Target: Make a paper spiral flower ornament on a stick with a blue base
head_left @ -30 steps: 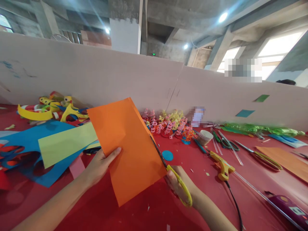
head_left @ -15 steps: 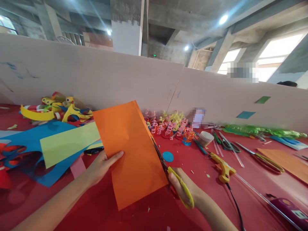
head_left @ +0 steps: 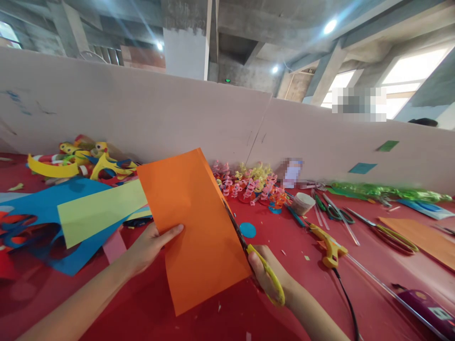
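A folded sheet of orange paper (head_left: 194, 208) is held up above the red table, tilted a little. My left hand (head_left: 152, 244) grips its left edge, thumb on the front face and fingers hidden behind. In my right hand (head_left: 266, 270) is a pair of scissors (head_left: 265, 272) with yellow handles and dark blades. The blades lie along the right side of the orange paper, partly behind it, pointing up and away from me. A blue paper disc (head_left: 248, 230) rests on the table just beyond the scissors.
Coloured paper, including a pale green strip (head_left: 103, 210) over a blue sheet (head_left: 78, 194), lies left. Curly paper pieces (head_left: 254, 182) stand at the back. A yellow glue gun (head_left: 330, 246), other scissors (head_left: 384, 229) and a purple device (head_left: 426, 305) lie right. A white partition (head_left: 142, 109) runs behind.
The scissors and my right hand have shifted very slightly left. The orange paper's lower edge sits a touch lower. Both hands keep their holds.
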Tool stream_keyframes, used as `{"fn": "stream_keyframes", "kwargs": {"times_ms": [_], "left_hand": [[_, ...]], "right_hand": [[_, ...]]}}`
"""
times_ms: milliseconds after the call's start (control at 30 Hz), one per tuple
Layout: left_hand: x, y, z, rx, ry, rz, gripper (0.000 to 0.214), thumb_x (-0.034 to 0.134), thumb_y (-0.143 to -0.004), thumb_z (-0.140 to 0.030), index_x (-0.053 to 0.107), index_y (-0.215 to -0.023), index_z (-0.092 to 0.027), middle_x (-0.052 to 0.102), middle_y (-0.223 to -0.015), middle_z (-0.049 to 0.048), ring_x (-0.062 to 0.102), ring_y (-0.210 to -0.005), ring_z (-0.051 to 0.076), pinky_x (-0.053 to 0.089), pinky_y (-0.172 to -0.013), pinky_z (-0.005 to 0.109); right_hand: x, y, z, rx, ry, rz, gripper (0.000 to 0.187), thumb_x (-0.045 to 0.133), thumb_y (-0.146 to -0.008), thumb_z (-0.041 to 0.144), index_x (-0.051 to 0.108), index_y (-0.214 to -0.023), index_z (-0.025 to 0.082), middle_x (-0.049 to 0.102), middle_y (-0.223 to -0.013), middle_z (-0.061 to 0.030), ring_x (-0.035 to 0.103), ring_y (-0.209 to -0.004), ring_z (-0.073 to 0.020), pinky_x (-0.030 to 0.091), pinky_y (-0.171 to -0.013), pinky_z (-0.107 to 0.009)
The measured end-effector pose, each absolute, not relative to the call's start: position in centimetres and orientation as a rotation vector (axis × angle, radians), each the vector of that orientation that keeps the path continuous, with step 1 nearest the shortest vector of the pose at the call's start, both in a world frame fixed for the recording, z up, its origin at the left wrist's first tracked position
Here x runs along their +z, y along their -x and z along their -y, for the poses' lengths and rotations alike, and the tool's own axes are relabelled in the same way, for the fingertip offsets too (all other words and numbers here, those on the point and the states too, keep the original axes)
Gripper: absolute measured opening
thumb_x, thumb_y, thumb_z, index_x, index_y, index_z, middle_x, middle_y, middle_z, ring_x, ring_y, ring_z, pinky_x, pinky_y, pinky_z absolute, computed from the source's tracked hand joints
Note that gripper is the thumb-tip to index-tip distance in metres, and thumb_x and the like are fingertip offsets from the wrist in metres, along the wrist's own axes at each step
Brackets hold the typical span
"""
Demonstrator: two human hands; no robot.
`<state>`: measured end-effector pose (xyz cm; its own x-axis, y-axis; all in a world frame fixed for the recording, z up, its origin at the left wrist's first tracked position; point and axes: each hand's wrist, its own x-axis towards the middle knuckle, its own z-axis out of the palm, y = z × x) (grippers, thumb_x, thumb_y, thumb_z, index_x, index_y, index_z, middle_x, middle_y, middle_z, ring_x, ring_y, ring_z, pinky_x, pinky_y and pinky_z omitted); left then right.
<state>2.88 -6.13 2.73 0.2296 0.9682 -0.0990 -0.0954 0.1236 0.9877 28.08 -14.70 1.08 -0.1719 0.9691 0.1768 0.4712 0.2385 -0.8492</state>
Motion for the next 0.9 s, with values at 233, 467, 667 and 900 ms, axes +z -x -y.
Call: {"fn": "stream_keyframes", "kwargs": {"times_ms": [233, 467, 667, 900], "left_hand": [[2.8, -2.8, 6.1, 1.005, -1.162, -1.025, 0.034, 0.075, -0.058, -0.035, 0.07, -0.09, -0.023, 0.071, -0.106, 0.0031, 0.062, -0.103, 0.029, 0.054, -0.081, 0.036], [3.5, -2.6, 6.2, 1.049, -1.07, -1.051, 0.036, 0.073, -0.058, -0.042, 0.069, -0.089, -0.024, 0.07, -0.108, 0.0044, 0.06, -0.106, 0.032, 0.054, -0.081, 0.038], [3.4, -3.1, 6.4, 1.013, -1.181, -1.058, 0.042, 0.073, -0.06, -0.046, 0.068, -0.094, -0.021, 0.068, -0.112, 0.0063, 0.059, -0.108, 0.031, 0.052, -0.085, 0.039], [3.0, -2.9, 6.6, 0.936, -1.257, -1.024, 0.04, 0.069, -0.066, -0.046, 0.067, -0.099, -0.023, 0.066, -0.116, 0.0039, 0.059, -0.108, 0.029, 0.052, -0.086, 0.038]], "right_hand": [[1.3, -28.0, 14.6, 0.846, 1.359, 1.751, 0.059, 0.019, -0.08, 0.074, 0.03, -0.056, 0.02, 0.028, -0.051, 0.0041, 0.025, -0.047, -0.0082, 0.02, -0.041, -0.022], [0.2, -28.4, 14.8, 1.02, 1.358, 1.7, 0.062, 0.021, -0.075, 0.079, 0.031, -0.054, 0.022, 0.032, -0.04, 0.0057, 0.029, -0.036, -0.0064, 0.022, -0.035, -0.02], [0.9, -28.7, 15.0, 1.033, 1.335, 1.781, 0.064, 0.017, -0.078, 0.077, 0.038, -0.058, 0.02, 0.039, -0.047, 0.0032, 0.033, -0.041, -0.0077, 0.027, -0.038, -0.021], [1.4, -28.7, 15.2, 0.803, 1.397, 1.835, 0.063, 0.014, -0.08, 0.073, 0.04, -0.061, 0.019, 0.037, -0.056, 0.0023, 0.032, -0.053, -0.0108, 0.029, -0.046, -0.022]]}}
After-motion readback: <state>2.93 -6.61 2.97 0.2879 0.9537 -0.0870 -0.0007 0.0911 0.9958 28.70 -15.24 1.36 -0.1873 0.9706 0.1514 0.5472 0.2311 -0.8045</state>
